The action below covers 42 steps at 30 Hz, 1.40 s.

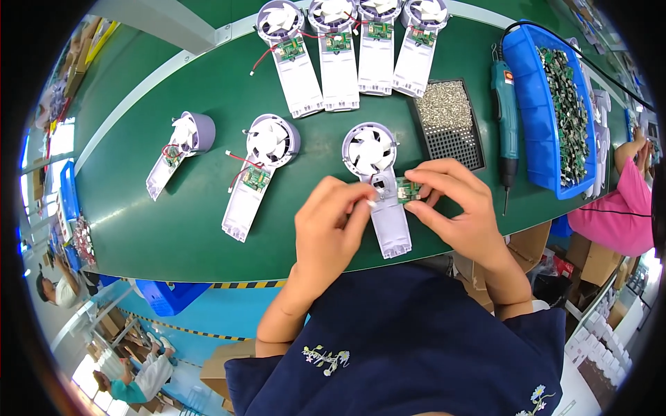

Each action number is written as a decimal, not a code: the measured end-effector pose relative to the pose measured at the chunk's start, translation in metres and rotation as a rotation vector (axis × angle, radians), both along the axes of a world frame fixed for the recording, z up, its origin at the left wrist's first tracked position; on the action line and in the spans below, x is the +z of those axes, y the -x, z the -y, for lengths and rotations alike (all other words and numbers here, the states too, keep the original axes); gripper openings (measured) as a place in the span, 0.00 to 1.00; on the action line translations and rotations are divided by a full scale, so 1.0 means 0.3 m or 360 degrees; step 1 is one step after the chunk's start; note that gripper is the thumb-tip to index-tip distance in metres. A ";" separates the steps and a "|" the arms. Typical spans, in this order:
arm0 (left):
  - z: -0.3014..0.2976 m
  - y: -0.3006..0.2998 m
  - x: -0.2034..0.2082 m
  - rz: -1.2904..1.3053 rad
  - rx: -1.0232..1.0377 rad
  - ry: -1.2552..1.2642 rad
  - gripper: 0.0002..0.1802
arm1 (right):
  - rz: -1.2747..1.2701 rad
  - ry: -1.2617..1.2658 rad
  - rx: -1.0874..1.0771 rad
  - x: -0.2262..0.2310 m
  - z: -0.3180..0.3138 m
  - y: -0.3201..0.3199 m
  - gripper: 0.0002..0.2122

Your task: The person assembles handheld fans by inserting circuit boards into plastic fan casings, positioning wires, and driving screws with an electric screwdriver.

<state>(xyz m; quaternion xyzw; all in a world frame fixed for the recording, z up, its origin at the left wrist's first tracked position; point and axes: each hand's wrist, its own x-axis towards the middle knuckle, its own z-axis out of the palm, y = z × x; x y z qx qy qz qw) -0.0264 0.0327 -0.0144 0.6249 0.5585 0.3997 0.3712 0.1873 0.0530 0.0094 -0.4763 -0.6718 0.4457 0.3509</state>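
Observation:
A fan housing (392,236) with a round white fan on top and a pale handle lies on the table in front of me. My right hand (461,204) pinches a small green circuit board (408,190) by its right side, at the right edge of the handle. On the other side, my left hand (327,220) has thumb and forefinger closed on a small white connector (372,204) over the handle. The wire behind that connector is mostly hidden by the fingers.
To the left lie two more fan housings (239,204) with boards and red wires. Several others (340,76) line the far edge. At right stand a black tray (451,142) of small metal parts, a teal electric screwdriver (505,111) and a blue bin (538,132) of circuit boards.

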 end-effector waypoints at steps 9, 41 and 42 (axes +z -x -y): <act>-0.008 -0.006 -0.053 0.0369 0.0119 0.0190 0.05 | 0.0438 -0.0175 0.0045 0.017 -0.012 0.073 0.17; -0.003 -0.035 -0.021 0.0492 0.0250 0.0456 0.06 | 0.0606 -0.0203 0.0030 -0.052 0.045 0.086 0.14; -0.003 -0.036 -0.017 0.0459 0.0268 0.0447 0.06 | 0.0577 -0.0182 0.0026 -0.052 0.047 0.088 0.13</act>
